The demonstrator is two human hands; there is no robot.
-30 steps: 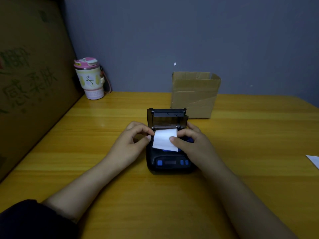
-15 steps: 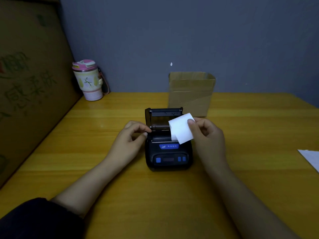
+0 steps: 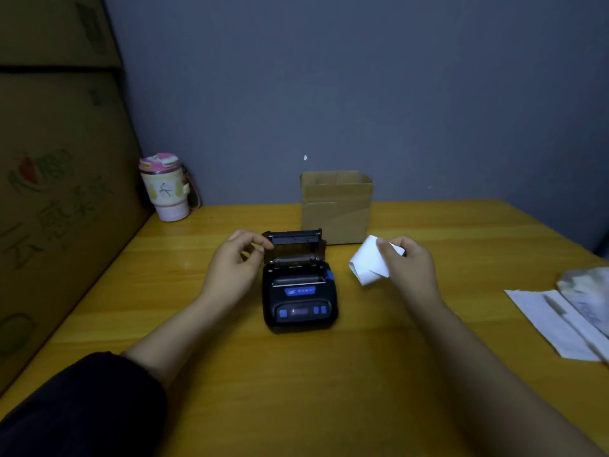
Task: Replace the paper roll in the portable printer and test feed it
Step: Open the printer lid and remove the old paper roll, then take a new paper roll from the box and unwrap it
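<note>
open printer [image 3: 299,291], right hand [image 3: 408,265] holding paper [image 3: 369,263]

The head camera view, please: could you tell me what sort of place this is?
Probably a home or small-office packing desk: a wooden table against a bare wall, a large printed carton, a small cardboard box and a tumbler.

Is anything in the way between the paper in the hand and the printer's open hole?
Nothing visible is. The right hand holds the paper just right of the printer. Its lid stands open, and the left hand is at the lid's left edge, off to the side.
</note>
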